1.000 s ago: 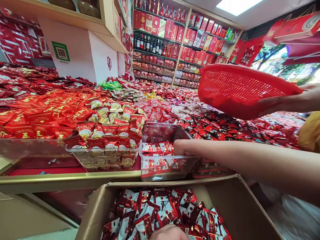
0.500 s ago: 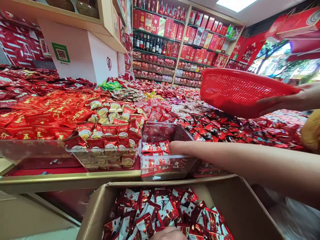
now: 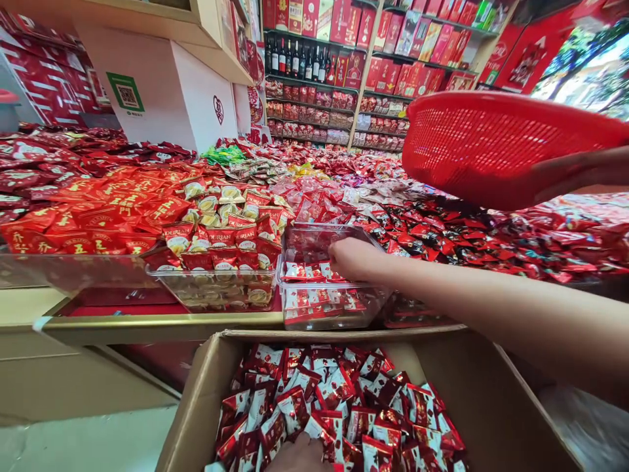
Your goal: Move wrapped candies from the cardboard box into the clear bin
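Note:
My right hand [image 3: 354,258] reaches in from the right over a clear plastic bin [image 3: 314,322]. Its fingers curl down inside, closed, and hide whatever they may hold. Rows of small red-and-white wrapped packets [image 3: 304,300] lie in that bin, just under and left of the fingers. Below, my left hand [image 3: 301,455] shows only in part at the bottom edge. It is down among loose red-and-white packets [image 3: 339,387] in an open cardboard carton [image 3: 484,393], touching them; its fingertips are hidden.
Another person's hand [image 3: 580,172] holds a red mesh basket [image 3: 472,151] above the candy at right. A bin of durian packets [image 3: 216,288] stands left of the clear bin. Red packets [image 3: 98,223] are heaped farther left. Shelves with bottles [image 3: 297,62] rise behind.
The view has shifted, so the counter and carton sit higher in it. My right hand shows more curled in the bin. The basket appears larger and higher; my left hand appears farther left.

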Demonstrator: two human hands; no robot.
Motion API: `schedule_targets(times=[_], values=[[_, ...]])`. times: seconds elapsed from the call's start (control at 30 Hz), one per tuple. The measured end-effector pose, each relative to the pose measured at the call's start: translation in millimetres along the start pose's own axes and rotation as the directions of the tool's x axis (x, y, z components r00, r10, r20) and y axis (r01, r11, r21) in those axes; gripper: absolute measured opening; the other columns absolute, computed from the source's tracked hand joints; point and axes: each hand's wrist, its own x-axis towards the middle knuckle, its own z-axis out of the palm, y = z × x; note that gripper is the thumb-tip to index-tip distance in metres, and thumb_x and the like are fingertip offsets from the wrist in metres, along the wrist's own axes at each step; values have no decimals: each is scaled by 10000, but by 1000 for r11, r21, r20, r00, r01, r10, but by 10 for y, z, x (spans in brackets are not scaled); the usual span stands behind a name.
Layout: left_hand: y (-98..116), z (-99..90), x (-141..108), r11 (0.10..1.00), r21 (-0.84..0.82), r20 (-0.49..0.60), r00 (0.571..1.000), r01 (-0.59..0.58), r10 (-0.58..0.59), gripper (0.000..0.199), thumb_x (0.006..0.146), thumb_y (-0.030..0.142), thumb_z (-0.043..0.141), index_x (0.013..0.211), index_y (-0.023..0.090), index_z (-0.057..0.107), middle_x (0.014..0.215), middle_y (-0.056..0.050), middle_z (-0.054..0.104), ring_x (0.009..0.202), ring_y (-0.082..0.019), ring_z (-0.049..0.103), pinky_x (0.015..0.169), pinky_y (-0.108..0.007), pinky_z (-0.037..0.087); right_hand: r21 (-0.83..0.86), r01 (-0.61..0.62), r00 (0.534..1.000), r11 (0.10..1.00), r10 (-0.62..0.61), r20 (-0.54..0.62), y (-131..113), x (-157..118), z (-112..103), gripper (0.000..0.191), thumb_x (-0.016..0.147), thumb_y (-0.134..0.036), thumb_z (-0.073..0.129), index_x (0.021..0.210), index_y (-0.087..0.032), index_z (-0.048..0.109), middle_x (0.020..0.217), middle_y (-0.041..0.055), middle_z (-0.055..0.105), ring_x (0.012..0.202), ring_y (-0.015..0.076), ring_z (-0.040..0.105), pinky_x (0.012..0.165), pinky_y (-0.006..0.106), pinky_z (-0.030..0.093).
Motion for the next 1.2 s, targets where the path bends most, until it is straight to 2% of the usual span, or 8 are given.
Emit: schedule_targets(times=[0.13,0.27,0.37,0.53,0.7,0.83,1.0,1.2], values=[[122,-245,-88,964,264,103,992,38,-67,189,623,146,537,755,173,670,860,-126,641,846,-267,562,723,-364,431,-275,342,938,898,-308,162,-384,-442,-264,86,738,-173,505,682,-137,559,690,42,557,661,134,483,653,264,360],[218,-584,-36,886,384,-221,958,259,-184,316,678,34,397,884,144,609,919,-135,624,870,-228,565,760,-326,407,-165,536,797,828,-431,422,-378,-1133,-323,153,825,-189,409,813,-142,554,734,44,546,675,121,471,608,224,361],[153,-671,42,871,344,-253,928,351,-274,235,653,61,439,775,131,627,797,-157,644,798,-277,589,684,-362,407,-69,414,779,908,-314,543,6,-1553,-147,165,838,-206,399,840,-154,556,756,43,558,690,125,485,611,227,372],[102,-675,71,923,170,-307,909,345,-283,90,659,201,514,639,163,592,686,-97,628,708,-261,577,628,-342,386,96,-53,858,994,-4,513,687,-1989,343,125,799,-212,451,794,-160,565,703,20,569,634,118,497,588,237,388],[303,-636,112,973,-120,-318,921,198,-226,185,728,322,442,711,162,534,666,-27,593,611,-154,533,565,-253,404,588,-476,851,654,173,496,793,-2117,673,389,699,-354,607,1014,-164,481,842,29,542,720,121,518,608,246,442],[461,-493,182,906,-412,-325,913,97,-245,259,735,386,440,800,145,512,705,-14,567,589,-117,503,535,-227,425,714,-566,821,412,207,532,641,-2031,704,350,667,-460,610,768,-148,490,610,-53,432,494,60,438,464,204,421],[499,-330,217,581,-814,-267,905,-28,-331,380,613,420,647,857,145,551,755,-13,606,595,-106,504,550,-221,412,755,-596,798,274,307,519,566,-2017,670,359,637,-464,637,684,-150,470,571,-62,433,465,54,434,476,201,402],[457,-356,176,635,-771,-309,903,-54,-298,318,589,391,687,708,107,608,609,1,584,545,-94,449,532,-210,357,742,-543,839,393,273,470,653,-2053,701,326,634,-420,656,628,-137,494,540,-59,399,489,47,333,465,177,285]])
